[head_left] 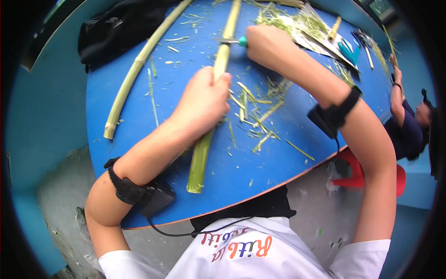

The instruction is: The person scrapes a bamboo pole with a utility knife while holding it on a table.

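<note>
A long green bamboo stalk (201, 165) slants across the blue table, its near end by my side of the tabletop. My left hand (204, 95) is wrapped round its middle. Beyond that grip, my right hand (268, 45) is closed on the teal handle of a small knife (241, 42). The knife's blade lies across the stalk, touching it. Most of the handle is hidden in my fist. Pale scraped strips (260, 114) lie on the table to the right of the stalk.
A second, peeled bamboo stalk (139, 65) lies to the left. Behind it is a black bag (116, 30). Shavings (311, 25) heap on paper at the far right, near teal-handled scissors (348, 51). Another person (409, 111) works at the right; a red stool (353, 174) stands below.
</note>
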Tool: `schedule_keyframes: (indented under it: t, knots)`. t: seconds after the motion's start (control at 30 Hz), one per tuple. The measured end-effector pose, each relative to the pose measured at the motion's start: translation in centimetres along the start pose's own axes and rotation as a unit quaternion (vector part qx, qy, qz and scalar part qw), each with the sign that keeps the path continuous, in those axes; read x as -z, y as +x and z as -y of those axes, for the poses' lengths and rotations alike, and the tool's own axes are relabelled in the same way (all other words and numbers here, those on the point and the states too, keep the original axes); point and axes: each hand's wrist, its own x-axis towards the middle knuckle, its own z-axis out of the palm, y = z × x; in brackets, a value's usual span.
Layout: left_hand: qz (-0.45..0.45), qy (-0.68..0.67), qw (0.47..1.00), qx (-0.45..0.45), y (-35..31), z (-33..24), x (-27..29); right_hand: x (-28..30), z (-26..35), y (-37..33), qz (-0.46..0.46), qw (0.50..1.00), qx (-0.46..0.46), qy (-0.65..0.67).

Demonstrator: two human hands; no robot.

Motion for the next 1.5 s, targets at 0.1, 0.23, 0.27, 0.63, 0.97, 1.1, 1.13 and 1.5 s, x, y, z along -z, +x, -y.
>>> schedule_keyframes:
  t: [0.1, 0.23, 0.27, 0.63, 0.97, 1.1, 1.13, 1.5]
  knots:
    - [-0.014, 0.058, 0.998, -0.016, 0.2, 0.4, 0.4, -0.4, -0.1, 1.2, -0.034, 0.999, 0.005, 0.019]
    - [0.010, 0.047, 0.998, -0.041, -1.3, 0.2, -0.1, 0.6, -5.5, 2.5, -0.052, 0.998, -0.019, -0.033]
    - [-0.009, 0.006, 0.998, -0.056, -1.3, 0.0, -0.3, 0.9, -4.8, 2.3, -0.078, 0.996, -0.015, -0.036]
    - [0.017, -0.103, 0.994, -0.010, -1.7, -0.4, 0.0, 1.8, -3.7, -1.1, -0.024, 0.999, -0.044, 0.013]
    - [0.012, -0.046, 0.999, -0.010, -1.2, -0.3, 0.2, 0.2, -0.5, -2.3, 0.001, 0.996, 0.007, 0.091]
    - [0.025, -0.068, 0.997, 0.006, -1.4, -0.8, 0.6, -0.3, 0.6, -1.9, -0.006, 0.997, -0.004, 0.080]
    - [0.025, -0.067, 0.997, 0.008, -1.4, -0.8, 0.7, -0.3, 0.7, -1.8, -0.011, 0.998, -0.009, 0.069]
    - [0.008, -0.093, 0.996, 0.009, -0.9, -0.9, 0.5, -1.2, 0.9, -0.4, -0.050, 0.998, -0.024, 0.033]
